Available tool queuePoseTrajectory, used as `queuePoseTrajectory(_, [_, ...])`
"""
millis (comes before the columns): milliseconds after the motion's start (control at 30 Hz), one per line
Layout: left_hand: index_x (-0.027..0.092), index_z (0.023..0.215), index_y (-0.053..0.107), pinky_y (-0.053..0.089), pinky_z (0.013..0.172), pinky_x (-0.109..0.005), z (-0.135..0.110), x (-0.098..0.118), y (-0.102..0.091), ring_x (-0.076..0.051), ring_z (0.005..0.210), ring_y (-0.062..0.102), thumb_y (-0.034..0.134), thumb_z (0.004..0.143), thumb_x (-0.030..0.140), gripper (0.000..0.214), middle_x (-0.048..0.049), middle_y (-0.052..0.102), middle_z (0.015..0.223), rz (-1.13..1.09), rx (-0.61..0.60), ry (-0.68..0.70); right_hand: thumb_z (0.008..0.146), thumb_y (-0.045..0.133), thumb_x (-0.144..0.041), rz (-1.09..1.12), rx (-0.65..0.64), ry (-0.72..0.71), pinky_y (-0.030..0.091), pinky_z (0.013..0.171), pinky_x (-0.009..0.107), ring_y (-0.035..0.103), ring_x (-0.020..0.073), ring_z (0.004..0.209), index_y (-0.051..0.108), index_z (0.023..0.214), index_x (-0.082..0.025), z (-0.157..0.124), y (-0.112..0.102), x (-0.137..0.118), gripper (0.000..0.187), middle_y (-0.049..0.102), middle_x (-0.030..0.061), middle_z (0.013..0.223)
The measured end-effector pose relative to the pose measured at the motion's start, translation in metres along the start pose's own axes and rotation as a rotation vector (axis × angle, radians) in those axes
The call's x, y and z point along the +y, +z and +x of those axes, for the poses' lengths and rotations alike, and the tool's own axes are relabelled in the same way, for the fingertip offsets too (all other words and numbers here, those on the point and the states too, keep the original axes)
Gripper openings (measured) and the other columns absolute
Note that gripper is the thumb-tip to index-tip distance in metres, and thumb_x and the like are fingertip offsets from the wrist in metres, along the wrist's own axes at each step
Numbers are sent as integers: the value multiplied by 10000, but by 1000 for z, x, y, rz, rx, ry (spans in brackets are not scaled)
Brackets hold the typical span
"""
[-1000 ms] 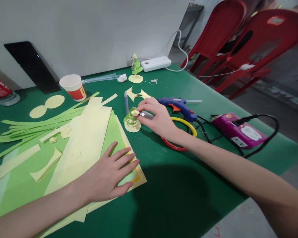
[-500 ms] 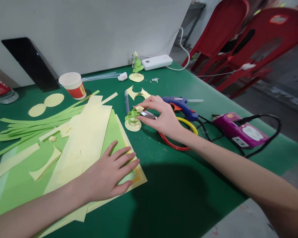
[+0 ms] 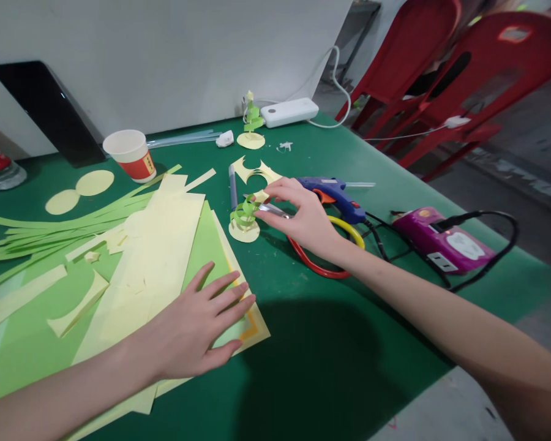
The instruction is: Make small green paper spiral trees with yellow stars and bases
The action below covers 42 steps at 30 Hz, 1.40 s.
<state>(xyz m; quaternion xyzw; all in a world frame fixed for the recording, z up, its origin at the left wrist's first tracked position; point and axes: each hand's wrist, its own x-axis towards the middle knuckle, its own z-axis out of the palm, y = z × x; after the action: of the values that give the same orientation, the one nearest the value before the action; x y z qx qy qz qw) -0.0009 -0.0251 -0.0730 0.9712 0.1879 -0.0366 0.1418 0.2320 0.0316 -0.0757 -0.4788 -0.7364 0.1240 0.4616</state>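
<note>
The thumb and fingertips of my right hand (image 3: pixel 298 211) pinch a small pale-yellow paper star (image 3: pixel 260 196). It is at the top of a curled green paper spiral (image 3: pixel 244 211), which stands on a round yellow paper base (image 3: pixel 245 231). My left hand (image 3: pixel 204 321) lies with fingers spread on a stack of yellow paper (image 3: pixel 165 245) and green paper (image 3: pixel 196 236). Under my right hand lie scissors with red and yellow handles (image 3: pixel 312 263), partly covered. Farther back stands a similar green spiral tree (image 3: pixel 252 116) with a star on top and a yellow base.
A blue glue gun (image 3: pixel 333 197) lies right of my right hand, its cable running to a purple power socket (image 3: pixel 445 239). A grey pen-like stick (image 3: pixel 232 187) and cut yellow scraps (image 3: pixel 270 173) lie behind. Green strips (image 3: pixel 73 223), a paper cup (image 3: pixel 131 156) and a bottle (image 3: pixel 0 165) are left.
The view has shifted slightly, so things on the left appear a little farther left. My right hand keeps its pinch at the star, and my left hand stays spread on the papers.
</note>
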Motion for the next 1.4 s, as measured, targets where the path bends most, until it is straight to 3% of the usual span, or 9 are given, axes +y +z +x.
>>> queuePoseTrajectory(333, [262, 1372, 302, 88, 1119, -520, -11, 0, 1, -256, 1323, 306, 371, 906, 437, 502, -7, 430, 1395, -43, 28, -43, 754, 593, -171, 32, 11, 13, 404, 742, 310, 533, 149, 778, 592, 724, -197, 1, -1, -2, 40, 604, 8, 785])
queuePoseTrajectory(500, [215, 1136, 545, 181, 1102, -497, -3, -15, -15, -205, 1091, 526, 334, 922, 328, 321, -45, 612, 1126, -157, 160, -71, 751, 568, -164, 44, 22, 31, 398, 723, 304, 510, 143, 757, 538, 688, -188, 3, -5, -4, 74, 579, 11, 772])
queuePoseTrajectory(600, [164, 918, 618, 426, 911, -392, 16, -38, -33, -192, 909, 566, 256, 915, 256, 373, -68, 635, 927, -55, 275, -317, 741, 565, -175, 55, 42, 56, 394, 691, 299, 497, 146, 741, 518, 699, -189, 4, -7, -1, 65, 555, 12, 747])
queuePoseTrajectory(767, [147, 925, 603, 493, 718, -359, 77, -76, -62, -207, 812, 600, 354, 905, 273, 281, -51, 646, 862, 54, 222, -577, 751, 556, -195, 72, 24, 83, 389, 666, 294, 485, 135, 693, 526, 709, -185, 3, -6, 3, 52, 545, 15, 737])
queuePoseTrajectory(867, [124, 1025, 567, 493, 787, -399, 115, -86, -69, -191, 884, 597, 480, 887, 359, 287, -70, 612, 982, 130, 142, -718, 752, 553, -212, 72, 12, 77, 389, 659, 295, 483, 139, 691, 529, 696, -186, 2, -4, 3, 67, 541, 17, 722])
queuePoseTrajectory(1000, [139, 1120, 529, 505, 801, -405, 145, -95, -76, -202, 947, 584, 522, 873, 314, 302, -87, 569, 1112, 159, 10, -783, 752, 551, -206, 67, 19, 68, 394, 661, 298, 490, 145, 703, 525, 711, -189, 2, -3, 3, 52, 548, 22, 737])
queuePoseTrajectory(1133, [143, 1117, 531, 512, 789, -394, 148, -113, -91, -200, 940, 587, 522, 873, 306, 294, -83, 571, 1106, 193, -22, -807, 749, 560, -196, 71, 38, 59, 403, 664, 299, 502, 153, 724, 514, 724, -192, 4, -3, 4, 53, 565, 26, 749])
queuePoseTrajectory(1267, [152, 1120, 531, 505, 806, -398, 138, -140, -105, -204, 960, 580, 521, 874, 301, 288, -84, 563, 1125, 316, 107, -791, 750, 565, -186, 76, 51, 46, 409, 669, 296, 511, 152, 724, 510, 722, -194, 6, -3, 4, 63, 570, 23, 744])
queuePoseTrajectory(1400, [145, 1140, 519, 498, 821, -420, 126, -159, -104, -213, 981, 571, 522, 873, 299, 308, -91, 552, 1147, 456, 319, -730, 750, 569, -172, 72, 58, 25, 418, 685, 297, 523, 155, 743, 507, 691, -193, 5, -2, 1, 88, 565, 23, 742])
